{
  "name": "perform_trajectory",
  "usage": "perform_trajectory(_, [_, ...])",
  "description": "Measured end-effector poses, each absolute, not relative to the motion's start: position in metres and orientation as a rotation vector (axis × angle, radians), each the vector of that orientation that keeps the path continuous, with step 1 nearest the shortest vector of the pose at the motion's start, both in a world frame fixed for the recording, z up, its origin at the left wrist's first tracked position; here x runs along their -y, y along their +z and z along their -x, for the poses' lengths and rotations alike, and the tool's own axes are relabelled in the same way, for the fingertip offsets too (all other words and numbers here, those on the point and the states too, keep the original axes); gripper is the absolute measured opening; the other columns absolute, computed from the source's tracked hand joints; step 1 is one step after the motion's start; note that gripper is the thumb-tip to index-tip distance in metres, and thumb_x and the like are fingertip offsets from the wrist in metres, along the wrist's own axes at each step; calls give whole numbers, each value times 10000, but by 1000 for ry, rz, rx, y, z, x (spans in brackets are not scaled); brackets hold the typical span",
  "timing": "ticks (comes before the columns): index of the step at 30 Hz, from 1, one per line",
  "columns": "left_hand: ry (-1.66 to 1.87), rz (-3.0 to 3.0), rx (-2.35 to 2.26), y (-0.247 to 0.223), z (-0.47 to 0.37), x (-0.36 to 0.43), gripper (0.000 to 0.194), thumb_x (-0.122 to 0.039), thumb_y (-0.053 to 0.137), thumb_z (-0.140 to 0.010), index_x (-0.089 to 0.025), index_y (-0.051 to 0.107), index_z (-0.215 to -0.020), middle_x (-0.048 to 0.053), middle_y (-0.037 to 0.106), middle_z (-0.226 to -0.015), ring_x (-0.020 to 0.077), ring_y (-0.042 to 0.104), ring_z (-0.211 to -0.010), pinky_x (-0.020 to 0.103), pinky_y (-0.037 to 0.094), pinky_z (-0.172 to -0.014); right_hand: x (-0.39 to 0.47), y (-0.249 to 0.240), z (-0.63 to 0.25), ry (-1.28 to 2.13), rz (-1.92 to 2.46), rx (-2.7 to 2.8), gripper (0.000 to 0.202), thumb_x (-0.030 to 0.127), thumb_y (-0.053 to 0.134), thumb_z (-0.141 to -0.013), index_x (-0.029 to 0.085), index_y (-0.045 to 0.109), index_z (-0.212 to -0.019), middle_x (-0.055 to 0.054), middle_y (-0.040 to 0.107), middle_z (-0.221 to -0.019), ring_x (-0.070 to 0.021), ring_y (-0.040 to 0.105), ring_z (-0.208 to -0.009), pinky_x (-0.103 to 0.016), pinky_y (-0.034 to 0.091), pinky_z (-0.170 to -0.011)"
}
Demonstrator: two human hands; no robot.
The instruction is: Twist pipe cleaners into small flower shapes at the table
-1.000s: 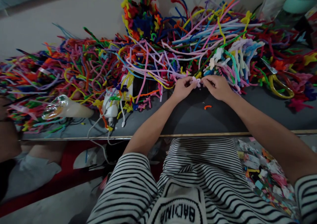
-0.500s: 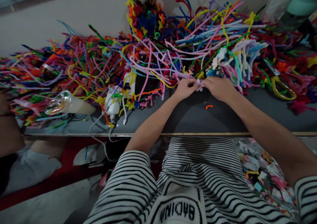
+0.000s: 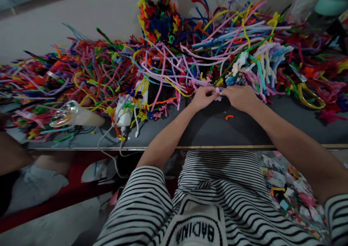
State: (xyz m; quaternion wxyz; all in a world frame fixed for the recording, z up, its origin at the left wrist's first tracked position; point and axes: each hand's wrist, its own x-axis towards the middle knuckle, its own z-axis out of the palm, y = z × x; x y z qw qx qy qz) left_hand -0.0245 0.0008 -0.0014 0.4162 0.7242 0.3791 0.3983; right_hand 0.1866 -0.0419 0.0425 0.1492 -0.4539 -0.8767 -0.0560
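Observation:
A small pale purple pipe-cleaner flower (image 3: 218,94) is pinched between my two hands, just above the dark tabletop (image 3: 217,133). My left hand (image 3: 204,97) grips its left side with thumb and forefinger. From the right, the fingers of my right hand (image 3: 240,96) close on the same flower; their tips are partly hidden. Right behind my hands lies a heap of loose pipe cleaners (image 3: 174,66) in many colours. A short orange piece of pipe cleaner (image 3: 230,117) rests on the table in front of my hands.
Scissors with yellow handles (image 3: 310,98) lie to the right. At the left are a white power strip (image 3: 124,111) with cables and a plastic cup (image 3: 87,115) lying on its side. Another person's arm (image 3: 12,153) shows at the left edge. Scraps (image 3: 293,195) fill the floor at lower right.
The flower has turned slightly between my fingers, while both hands stay in nearly the same place. The other person's arm at the left has shifted.

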Motion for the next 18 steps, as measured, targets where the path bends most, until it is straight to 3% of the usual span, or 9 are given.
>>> perform_trajectory(4, [1140, -1734, -906, -1, 24, -2, 312, -467, 761, -882, -161, 729, -830, 17, 716, -746, 121, 631, -685, 262, 489, -701, 38, 41, -191, 8, 1321, 2245, 460, 426, 445, -1064, 191, 735, -796, -92, 756, -861, -245, 681, -838, -355, 385, -659])
perform_trajectory(9, [1221, -1663, -891, 6, 23, 1, 437, -589, 754, -872, -178, 699, -733, 28, 726, -763, 123, 629, -719, 280, 507, -756, 35, 41, -198, 275, 1336, 2050, 525, 313, 416, -1024, 223, 494, -513, -55, 588, -573, -186, 556, -603, -350, 402, -654])
perform_trajectory(12, [1202, -1616, -862, 9, 22, 3, 477, -648, 761, -843, -187, 700, -738, 29, 729, -777, 123, 621, -718, 285, 510, -753, 37, 43, -200, 401, 1274, 2042, 475, 251, 424, -947, 234, 407, -473, -47, 555, -551, -169, 509, -555, -350, 376, -625])
perform_trajectory(18, [1235, -1560, -869, 7, 21, 1, 507, -667, 795, -803, -185, 673, -701, 13, 678, -708, 114, 600, -680, 268, 490, -676, 37, 42, -198, 472, 1103, 2086, 373, 263, 398, -899, 223, 570, -571, -70, 664, -692, -203, 597, -687, -367, 408, -730])
